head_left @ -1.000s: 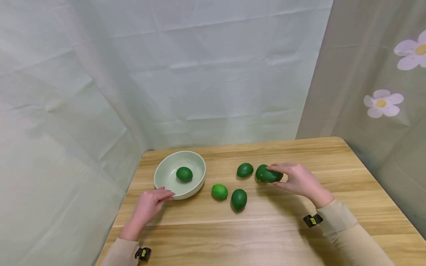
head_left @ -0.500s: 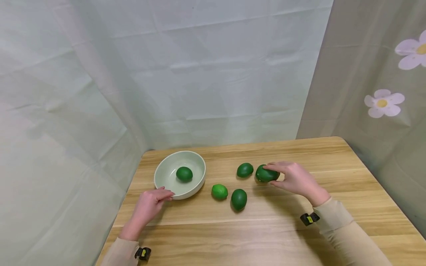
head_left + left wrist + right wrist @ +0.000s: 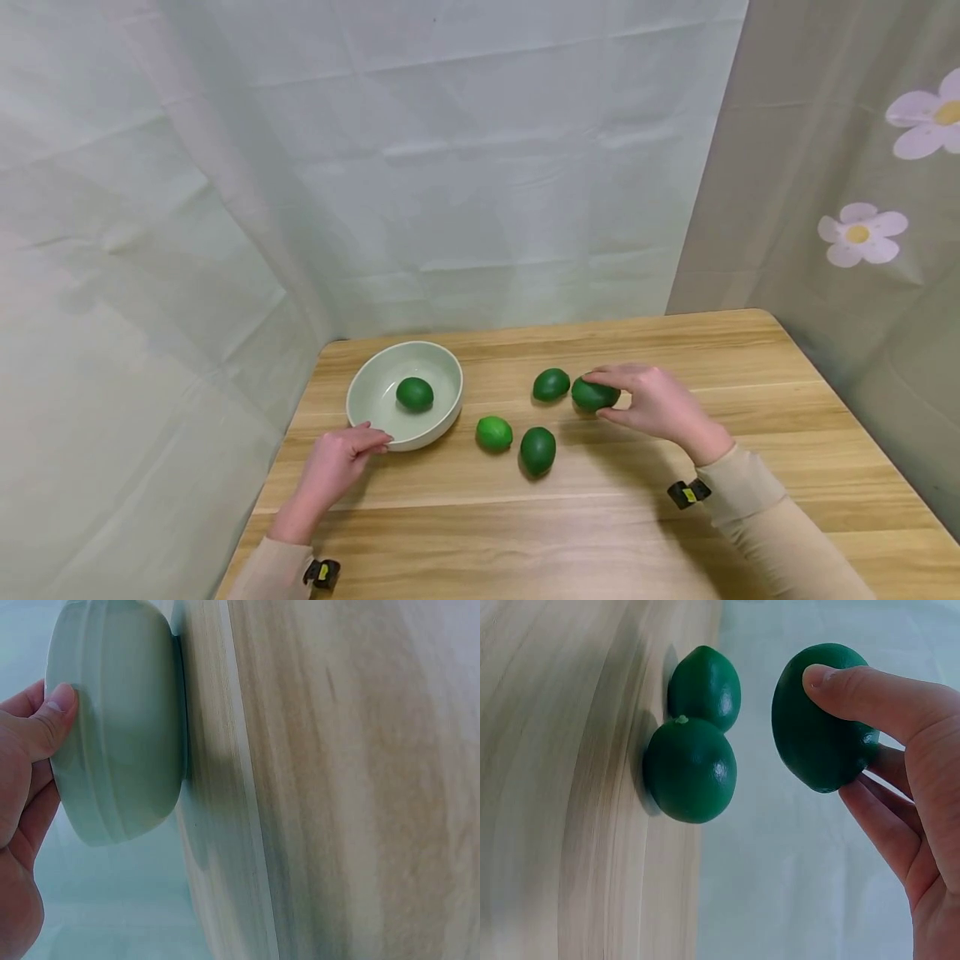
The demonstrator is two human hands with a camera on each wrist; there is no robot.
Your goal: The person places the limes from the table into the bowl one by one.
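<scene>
My right hand (image 3: 656,407) holds a dark green lime (image 3: 821,720) between thumb and fingers, raised off the table. In the right wrist view, two other dark green limes, one farther (image 3: 705,686) and one nearer (image 3: 690,772), rest on the wood close together. From the head view, the held lime largely covers the one beneath it. My left hand (image 3: 336,462) pinches the rim of a pale green bowl (image 3: 127,742), thumb on the outer wall. One dark green lime (image 3: 415,394) lies inside the bowl.
Between the hands, a bright green lime (image 3: 494,434) and another dark green lime (image 3: 537,452) lie on the wooden table (image 3: 465,533). A pale curtain (image 3: 487,183) hangs behind the table's back edge, and a flowered one (image 3: 810,167) hangs at the right.
My right hand has moved a little left with the held lime, which now overlaps the lime below it more fully. The left hand and bowl stay in place.
</scene>
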